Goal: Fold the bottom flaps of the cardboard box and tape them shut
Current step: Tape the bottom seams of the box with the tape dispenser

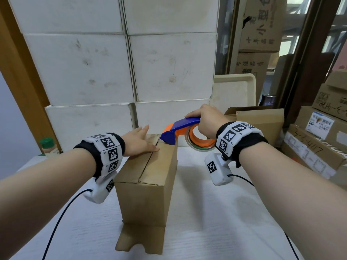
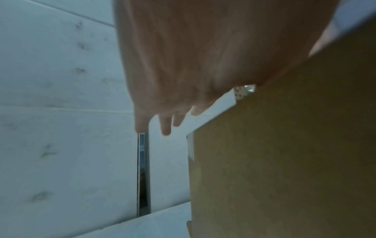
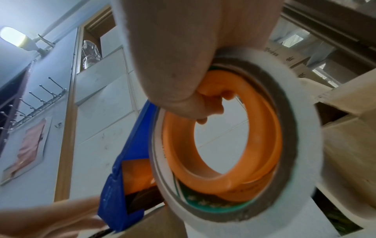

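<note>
A brown cardboard box (image 1: pixel 146 184) stands on the white table, its folded flaps facing up with a seam down the middle. My left hand (image 1: pixel 140 143) lies flat on the left flap, fingers straight, pressing it down; the left wrist view shows those fingers (image 2: pixel 164 127) reaching past the box side (image 2: pixel 284 161). My right hand (image 1: pixel 208 121) grips a blue and orange tape dispenser (image 1: pixel 180 132) holding a roll of clear tape (image 3: pixel 244 136). The dispenser's blue nose (image 1: pixel 168 139) touches the box's far right top edge, beside the seam.
Stacked white cartons (image 1: pixel 120 68) form a wall right behind the box. Brown cartons (image 1: pixel 317 143) pile up at the right, with an open one (image 1: pixel 261 121) behind my right hand. A green-capped jar (image 1: pixel 47 147) stands at the far left. Thin cables (image 1: pixel 56 226) trail from both wrists.
</note>
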Demonstrator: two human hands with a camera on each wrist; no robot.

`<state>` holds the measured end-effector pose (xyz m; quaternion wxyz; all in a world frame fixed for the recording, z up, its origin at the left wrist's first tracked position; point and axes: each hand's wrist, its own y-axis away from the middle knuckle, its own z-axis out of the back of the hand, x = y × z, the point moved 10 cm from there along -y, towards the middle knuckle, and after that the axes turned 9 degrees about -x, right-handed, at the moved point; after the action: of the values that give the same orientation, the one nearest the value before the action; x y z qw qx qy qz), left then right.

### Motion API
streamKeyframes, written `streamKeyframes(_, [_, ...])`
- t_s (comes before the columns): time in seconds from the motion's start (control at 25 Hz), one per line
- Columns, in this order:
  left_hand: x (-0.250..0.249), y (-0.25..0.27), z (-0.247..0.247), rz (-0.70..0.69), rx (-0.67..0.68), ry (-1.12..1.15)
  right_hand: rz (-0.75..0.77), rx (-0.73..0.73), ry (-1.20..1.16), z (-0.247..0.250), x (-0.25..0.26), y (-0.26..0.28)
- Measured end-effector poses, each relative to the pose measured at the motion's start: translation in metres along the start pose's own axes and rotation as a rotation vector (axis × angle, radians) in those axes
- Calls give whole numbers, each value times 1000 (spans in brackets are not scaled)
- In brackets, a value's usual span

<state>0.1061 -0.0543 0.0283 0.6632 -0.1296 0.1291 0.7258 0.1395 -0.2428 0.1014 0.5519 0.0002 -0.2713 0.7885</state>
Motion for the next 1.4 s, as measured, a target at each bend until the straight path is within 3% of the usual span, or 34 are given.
streamKeyframes(0.2, [-24,4,-10,-154,31,-128,-7,-3,17,2,-2,0])
streamKeyframes(0.68, [-25,15,-25,-166,85,-230,-23,-6,4,1,-1,1])
streamKeyframes(1.4, [-19,8,-31,-181,25,-313,-39,-6,-8,3,-11,3])
